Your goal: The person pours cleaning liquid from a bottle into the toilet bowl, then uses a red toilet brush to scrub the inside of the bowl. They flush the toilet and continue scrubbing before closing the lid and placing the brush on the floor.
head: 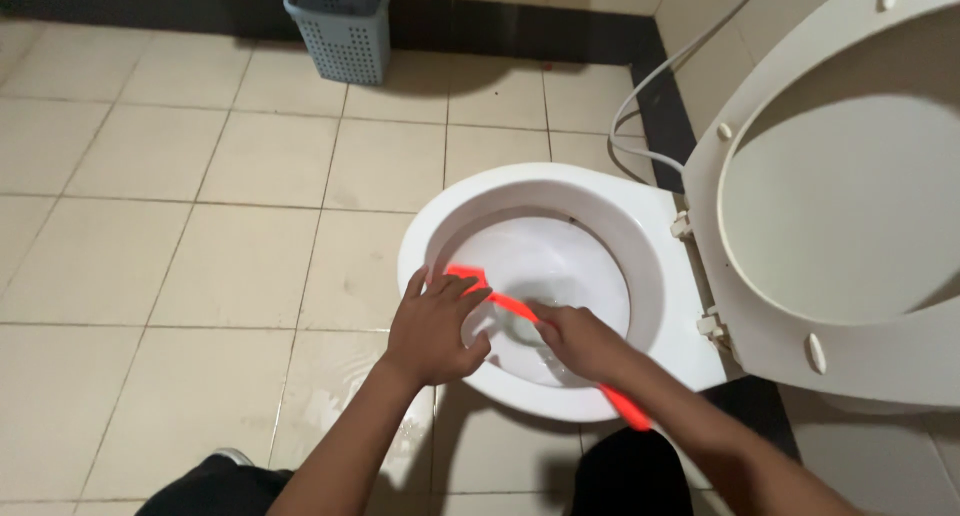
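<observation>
A white toilet bowl (640, 246) stands on the tiled floor with its seat and lid (790, 106) raised to the right. My right hand (578, 341) grips a bright orange-red toilet brush (625, 408) by its handle, the head end reaching left along the inner near rim. My left hand (437, 326) rests on the bowl's near-left rim, fingers spread, touching the brush's head end (468, 276). Both forearms come in from the bottom of the view.
A grey-blue perforated plastic basket (343, 24) stands against the far wall. A white hose (640, 111) loops down the wall behind the toilet. Beige floor tiles (180, 236) spread to the left, wet near the bowl's base. My dark-clad knees show at the bottom edge.
</observation>
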